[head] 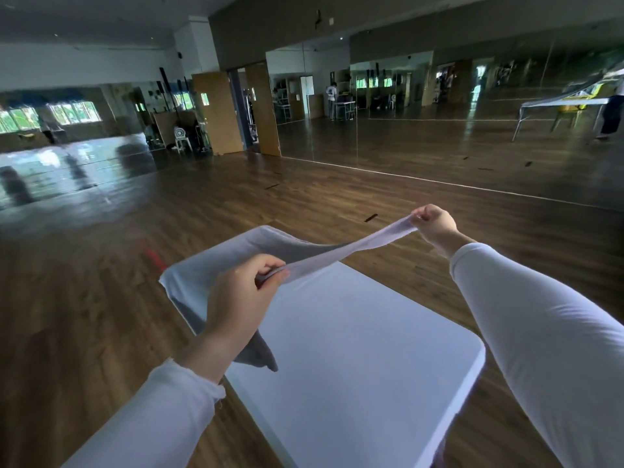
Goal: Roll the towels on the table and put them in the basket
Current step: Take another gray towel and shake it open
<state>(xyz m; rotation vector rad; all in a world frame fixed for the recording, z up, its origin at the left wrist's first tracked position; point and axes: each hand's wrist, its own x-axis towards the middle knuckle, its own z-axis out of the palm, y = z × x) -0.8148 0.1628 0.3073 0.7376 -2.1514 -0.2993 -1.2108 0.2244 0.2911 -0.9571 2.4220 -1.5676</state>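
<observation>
Your left grip point(241, 298) pinches one corner of the white cloth towel point(219, 258), and your right grip point(435, 224) pinches another, holding it stretched above the white rectangular worktop point(354, 349), sagging over its far-left edge.

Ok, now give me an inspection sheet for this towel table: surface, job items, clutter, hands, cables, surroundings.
Surface: white table with rounded corners.
Job's things: white towel lifted, one edge stretched between both hands, the rest sagging over the table's far left corner; not rolled yet. Basket not in view.
Clutter: nothing seen.
Grippers: left hand pinches one end of the towel's edge; right hand pinches the other end.
Cables: nothing seen.
Surroundings: wooden floor, mirrored wall beyond, white chair far left.
</observation>
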